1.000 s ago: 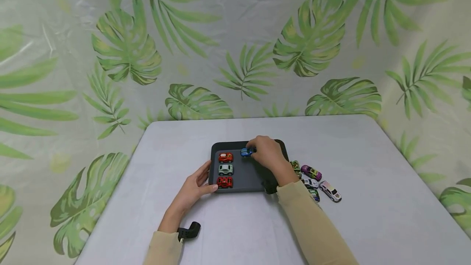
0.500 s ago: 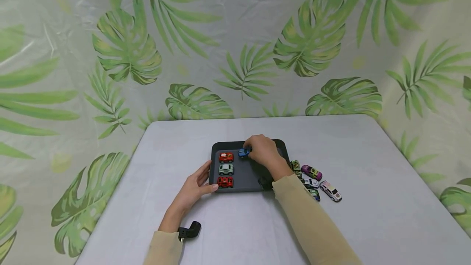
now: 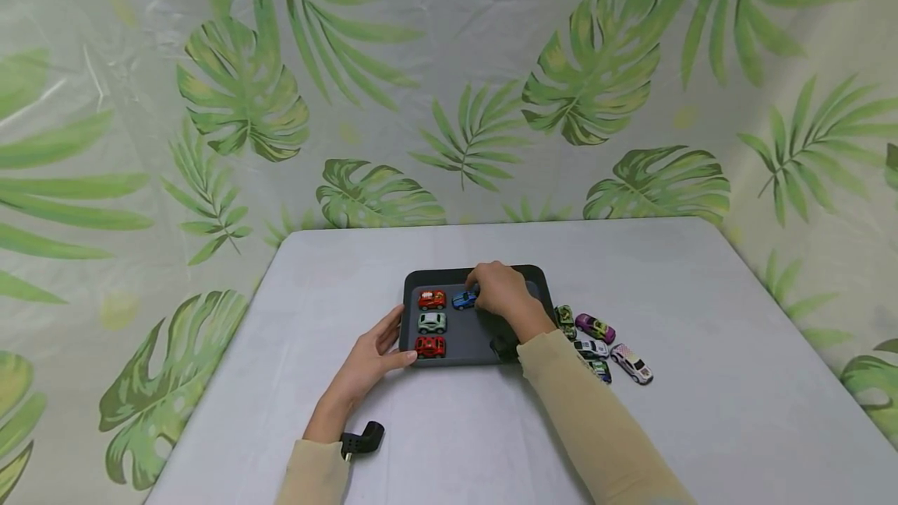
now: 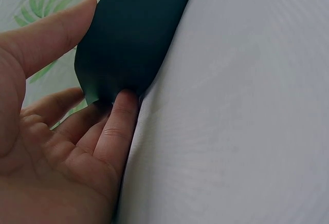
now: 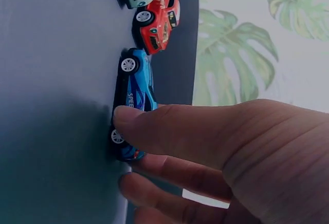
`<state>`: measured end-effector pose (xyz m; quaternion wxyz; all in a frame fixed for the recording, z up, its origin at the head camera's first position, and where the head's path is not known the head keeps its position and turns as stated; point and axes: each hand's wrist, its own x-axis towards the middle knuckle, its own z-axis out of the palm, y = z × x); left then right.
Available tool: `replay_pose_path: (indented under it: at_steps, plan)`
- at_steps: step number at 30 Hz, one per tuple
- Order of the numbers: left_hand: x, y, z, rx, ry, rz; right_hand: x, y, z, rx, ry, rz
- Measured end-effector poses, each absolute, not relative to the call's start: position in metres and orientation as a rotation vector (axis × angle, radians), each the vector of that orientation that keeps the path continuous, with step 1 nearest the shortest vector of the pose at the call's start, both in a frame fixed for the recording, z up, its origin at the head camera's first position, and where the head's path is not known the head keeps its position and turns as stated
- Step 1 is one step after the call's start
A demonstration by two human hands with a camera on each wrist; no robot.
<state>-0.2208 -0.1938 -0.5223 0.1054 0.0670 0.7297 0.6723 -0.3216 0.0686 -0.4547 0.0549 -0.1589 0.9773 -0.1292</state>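
In the dark grey tray (image 3: pixel 466 353), a blue toy car (image 3: pixel 463 300) stands near the far side. My right hand (image 3: pixel 503 291) pinches this car, and in the right wrist view the thumb (image 5: pixel 134 118) lies on its side, the fingers behind. The car's wheels are right at the tray floor. At the tray's near left corner, my left hand (image 3: pixel 368 357) holds the wall, thumb on the rim and fingers along the outside. A red toy car (image 3: pixel 432 299), a pale green one (image 3: pixel 432 323) and another red one (image 3: pixel 430 347) form a column on the left.
Right of the tray lie several more toy cars, among them a purple one (image 3: pixel 595 328) and a white one (image 3: pixel 631 364), partly behind the right forearm. A white cloth (image 3: pixel 449 435) covers the table. Behind hangs a leaf-patterned curtain (image 3: pixel 463 61).
My right hand has carried the blue car a little left, then down to the tray floor beside the far red car. The left hand stays at the tray's corner.
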Motion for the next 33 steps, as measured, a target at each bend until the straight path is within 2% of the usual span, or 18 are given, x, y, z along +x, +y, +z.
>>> replay_pose_path:
  at_steps: [11, 17, 24, 33]
  plan:
    - [-0.220, -0.194, -0.521, 0.206, 2.146, 1.983, -0.326, 0.074, -0.461, -0.453, 2.969, -0.432]
    - [-0.221, -0.194, -0.521, 0.211, 2.141, 1.983, -0.321, 0.082, -0.449, -0.478, 2.939, -0.478]
    - [-0.222, -0.195, -0.522, 0.231, 2.152, 1.975, -0.310, 0.108, -0.425, -0.514, 2.972, -0.630]
    - [-0.221, -0.194, -0.523, 0.206, 2.171, 1.955, -0.292, 0.141, -0.416, -0.479, 3.020, -0.708]
